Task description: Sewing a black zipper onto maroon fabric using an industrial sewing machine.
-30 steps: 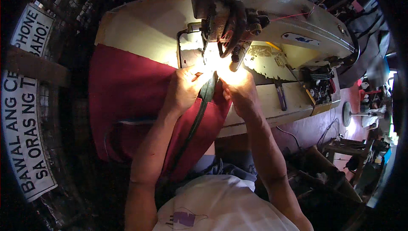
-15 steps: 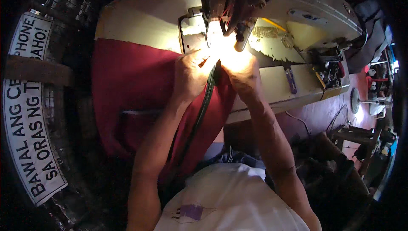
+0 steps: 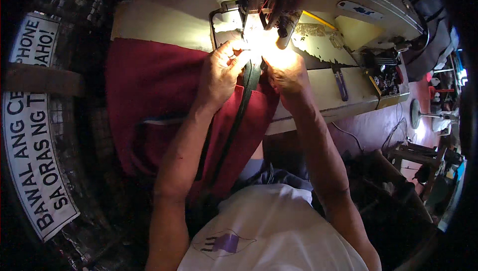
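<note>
A sewing machine [image 3: 368, 2] stands over maroon fabric [image 3: 139, 71], its work lamp washing out the needle area. A dark green strip [image 3: 247, 94], apparently zipper tape, runs from there down over the fabric. Left of the strip, my left hand [image 3: 221, 74] pinches its upper part at the edge of the glare. My right hand [image 3: 291, 74] is curled against the work on the right, just below the presser area; its fingertips are lost in bright light, so what it grips is unclear.
Purple-handled snips [image 3: 341, 84], a yellow stick [image 3: 318, 19] and a tray of small parts [image 3: 387, 76] are right of the work on the table [image 3: 127, 12]. Mesh with signs [image 3: 27, 161] borders the left. A fan [image 3: 416, 114] stands beyond the table.
The whole view has shifted, with machine, table and hands now higher in the picture. Both hands stay by the needle area; my left fingers show more clearly around the strip.
</note>
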Tool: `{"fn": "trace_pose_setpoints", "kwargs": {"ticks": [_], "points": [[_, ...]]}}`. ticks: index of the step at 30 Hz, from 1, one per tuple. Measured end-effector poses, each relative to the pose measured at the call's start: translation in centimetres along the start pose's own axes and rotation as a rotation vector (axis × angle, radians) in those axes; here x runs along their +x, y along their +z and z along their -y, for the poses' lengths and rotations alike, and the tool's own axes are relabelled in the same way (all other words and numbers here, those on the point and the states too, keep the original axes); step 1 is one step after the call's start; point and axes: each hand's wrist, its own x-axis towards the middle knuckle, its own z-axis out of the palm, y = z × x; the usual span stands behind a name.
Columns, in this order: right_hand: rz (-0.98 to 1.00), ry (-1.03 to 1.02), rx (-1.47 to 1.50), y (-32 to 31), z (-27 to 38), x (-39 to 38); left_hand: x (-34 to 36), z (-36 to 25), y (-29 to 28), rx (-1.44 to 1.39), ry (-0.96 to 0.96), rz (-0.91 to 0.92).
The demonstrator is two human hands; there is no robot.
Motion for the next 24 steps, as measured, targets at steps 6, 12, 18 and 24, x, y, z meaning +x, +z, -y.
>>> {"fn": "trace_pose_setpoints", "kwargs": {"ticks": [6,12,18,24], "points": [[0.096,0.041,0.018,-4.3,-0.2,1.9,0.5,0.4,-0.7,0.152,0.003,0.083],[0.043,0.064,0.227,-4.5,0.5,2.9,0.6,-1.0,0.5,0.221,0.004,0.241],[0.028,0.002,0.243,-2.5,1.0,2.5,0.7,-1.2,0.2,0.352,0.093,0.212],[0.050,-0.088,0.168,-1.8,1.1,2.0,0.8,-1.2,0.2,0.340,0.004,0.165]]}}
